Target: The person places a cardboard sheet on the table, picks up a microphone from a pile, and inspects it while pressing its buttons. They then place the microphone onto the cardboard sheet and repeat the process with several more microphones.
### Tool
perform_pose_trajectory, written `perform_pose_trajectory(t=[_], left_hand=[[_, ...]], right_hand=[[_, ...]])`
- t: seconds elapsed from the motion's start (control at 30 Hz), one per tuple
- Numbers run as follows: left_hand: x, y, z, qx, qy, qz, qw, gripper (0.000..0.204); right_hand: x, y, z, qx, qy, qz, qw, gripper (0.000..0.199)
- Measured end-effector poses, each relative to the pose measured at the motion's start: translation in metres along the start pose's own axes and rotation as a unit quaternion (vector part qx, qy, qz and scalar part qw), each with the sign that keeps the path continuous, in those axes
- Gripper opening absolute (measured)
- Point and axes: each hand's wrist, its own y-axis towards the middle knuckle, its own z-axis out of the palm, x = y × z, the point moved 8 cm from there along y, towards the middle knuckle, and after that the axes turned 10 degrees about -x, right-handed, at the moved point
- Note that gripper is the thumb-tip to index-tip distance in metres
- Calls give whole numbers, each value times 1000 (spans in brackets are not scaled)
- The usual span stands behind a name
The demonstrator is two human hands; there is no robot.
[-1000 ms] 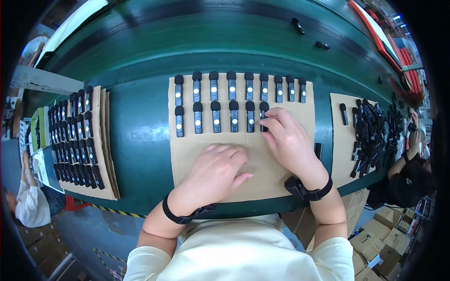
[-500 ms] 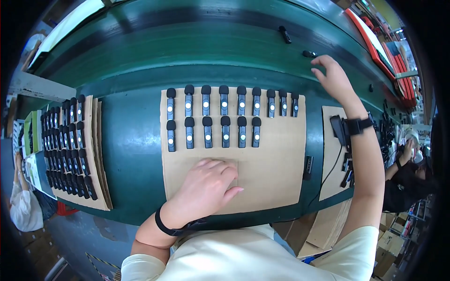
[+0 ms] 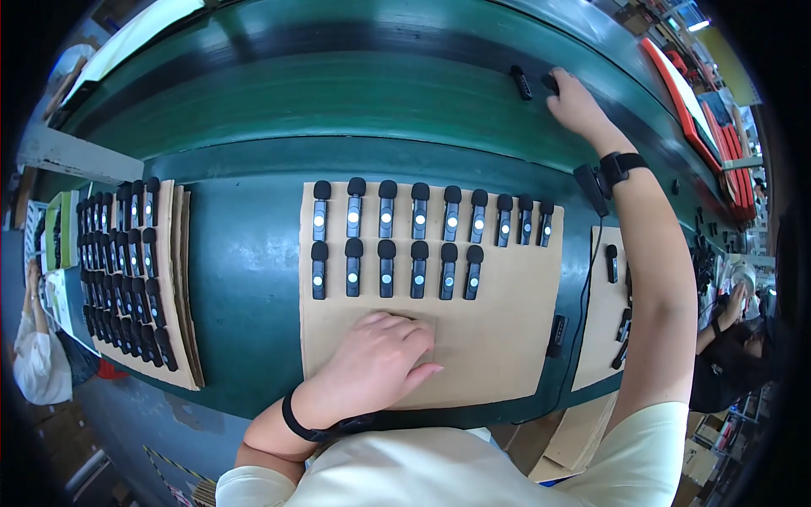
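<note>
My left hand (image 3: 378, 362) lies flat, palm down, on the cardboard sheet (image 3: 507, 338), fingers loosely together and pointing up and to the right, thumb tucked along the side; a dark band circles that wrist. My right arm is stretched far out past the sheet's upper right corner, elbow nearly straight, a black watch on the wrist. My right hand (image 3: 573, 103) is curled downward there, its fingertips closing on a small black piece (image 3: 550, 82).
</note>
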Motion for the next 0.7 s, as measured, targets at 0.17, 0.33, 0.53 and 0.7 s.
perform_pose_trajectory(t=[0.17, 0.33, 0.53, 0.7], left_hand=[[5, -1, -1, 16, -1, -22, 1000, 21], [1, 0, 1, 9, -16, 3, 1000, 22], [2, -6, -1, 14, -8, -16, 1000, 21], [-7, -4, -22, -117, -105, -15, 987, 30]], right_hand=[[31, 13, 24, 63, 10, 102, 993, 40], [20, 15, 19, 96, 16, 93, 991, 39], [103, -43, -61, 53, 239, 54, 968, 28], [168, -147, -117, 20, 436, 79, 896, 26]])
